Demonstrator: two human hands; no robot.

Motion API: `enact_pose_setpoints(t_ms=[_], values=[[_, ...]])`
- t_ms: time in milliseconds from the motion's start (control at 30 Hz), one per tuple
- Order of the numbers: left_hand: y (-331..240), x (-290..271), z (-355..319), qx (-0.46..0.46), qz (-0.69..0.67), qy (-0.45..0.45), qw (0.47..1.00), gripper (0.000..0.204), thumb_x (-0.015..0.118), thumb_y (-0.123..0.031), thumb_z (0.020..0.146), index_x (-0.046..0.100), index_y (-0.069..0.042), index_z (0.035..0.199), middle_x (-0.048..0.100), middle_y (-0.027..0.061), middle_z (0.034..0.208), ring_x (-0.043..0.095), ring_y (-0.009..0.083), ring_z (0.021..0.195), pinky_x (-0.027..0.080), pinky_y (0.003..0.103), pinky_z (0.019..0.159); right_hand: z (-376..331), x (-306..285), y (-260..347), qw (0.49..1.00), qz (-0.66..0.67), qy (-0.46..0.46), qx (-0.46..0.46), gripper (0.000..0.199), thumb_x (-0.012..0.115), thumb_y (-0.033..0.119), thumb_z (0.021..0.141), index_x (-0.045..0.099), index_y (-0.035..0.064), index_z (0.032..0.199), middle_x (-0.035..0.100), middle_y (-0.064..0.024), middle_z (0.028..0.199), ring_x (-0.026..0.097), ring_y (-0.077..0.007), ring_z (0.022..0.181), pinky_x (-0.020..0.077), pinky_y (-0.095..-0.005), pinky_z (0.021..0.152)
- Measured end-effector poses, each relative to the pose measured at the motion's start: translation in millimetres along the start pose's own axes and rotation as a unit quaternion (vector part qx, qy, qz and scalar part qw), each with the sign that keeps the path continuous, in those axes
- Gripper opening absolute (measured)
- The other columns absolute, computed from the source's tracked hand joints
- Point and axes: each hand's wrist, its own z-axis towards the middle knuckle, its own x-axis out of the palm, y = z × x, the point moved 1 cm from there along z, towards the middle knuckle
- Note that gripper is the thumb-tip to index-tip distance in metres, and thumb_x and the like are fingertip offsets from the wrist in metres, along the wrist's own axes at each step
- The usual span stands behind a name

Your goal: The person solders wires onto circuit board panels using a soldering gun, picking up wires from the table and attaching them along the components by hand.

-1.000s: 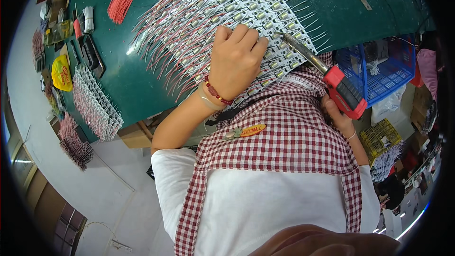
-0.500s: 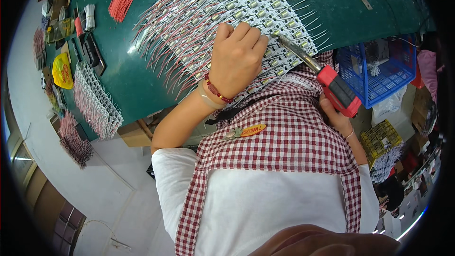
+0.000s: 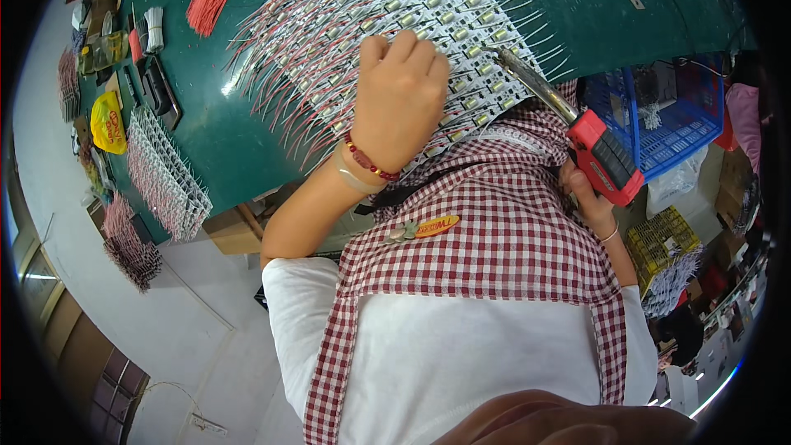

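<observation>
Grasping a red-and-black soldering iron: right grip; curled over white circuit boards at the green bench's edge: left grip, contents unclear.

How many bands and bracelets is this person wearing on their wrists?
3 visible: a red beaded bracelet and a pale bangle by the left hand, a thin band by the right hand; others may be hidden.
</observation>
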Motion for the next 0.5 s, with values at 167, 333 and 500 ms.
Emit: enact_pose_setpoints(t_ms=[167,333,500], values=[[1.5,-26.4,-4.3,-0.07,0.068,-0.001,0.995,0.014,0.063,-0.002,0.069,0.062,-0.009,0.081,0.053,0.0032,0.075,0.053,0.0206,0.079,0.035,0.037,0.075,-7.4,-4.3,-6.7,1.0,-0.012,-0.005,-0.011,0.015,0.063,0.013,0.088,0.059,-0.0006,0.09,0.055,-0.0029,0.075,0.051,-0.0116,0.066,0.0419,-0.0263,0.061],[-14.7,-11.6,-7.9,-0.028,-0.054,-0.047,0.997,0.016,0.057,-0.006,0.071,0.061,-0.005,0.086,0.048,0.0056,0.078,0.05,0.0215,0.078,0.037,0.036,0.07,-12.9,-5.6,-8.6,1.0,0.001,0.003,0.02,0.015,0.065,0.014,0.087,0.06,0.0003,0.089,0.056,-0.0026,0.076,0.052,-0.0114,0.067,0.0423,-0.027,0.061],[-16.5,13.7,-15.3,-0.017,-0.134,-0.041,0.99,0.027,0.061,0.003,0.07,0.066,-0.009,0.094,0.045,0.0042,0.071,0.046,0.0209,0.064,0.037,0.033,0.06,-16.7,-8.4,-11.3,0.997,-0.063,0.015,0.037,0.017,0.068,0.016,0.085,0.062,0.0011,0.092,0.059,-0.0026,0.079,0.054,-0.0114,0.07,0.0445,-0.0275,0.064]])
